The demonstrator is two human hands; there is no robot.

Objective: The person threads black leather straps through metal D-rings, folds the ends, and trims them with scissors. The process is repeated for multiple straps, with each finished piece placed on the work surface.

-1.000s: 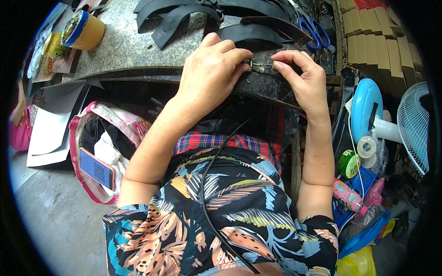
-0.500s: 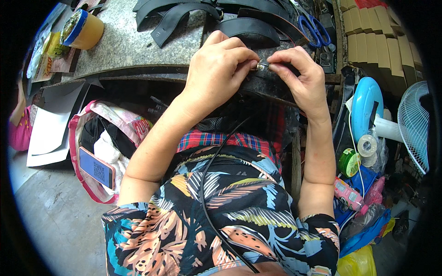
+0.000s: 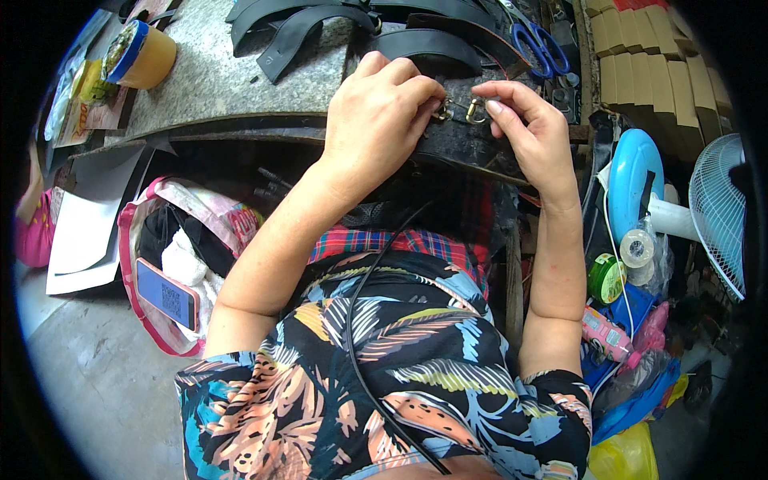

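Note:
My left hand is closed in a pinch on the left end of a small brass-coloured metal buckle, over the bench edge. The buckle's frame sticks out to the right, and the fingertips hide part of it. Close by that free end, my right hand has its thumb and index finger apart, holding nothing that I can see. Just beyond both hands, black leather straps lie curved on the stone-topped bench. Blue-handled scissors lie at the far right of them.
A tub with a blue rim stands far left on the bench. Stacked cardboard pieces are at the far right. A fan, a blue round object and bags crowd the right side. Left, a pink-edged bag holds a phone.
My right thumb and index finger have parted and come off the buckle's right end, so its frame now shows. My left hand keeps its pinch in nearly the same place.

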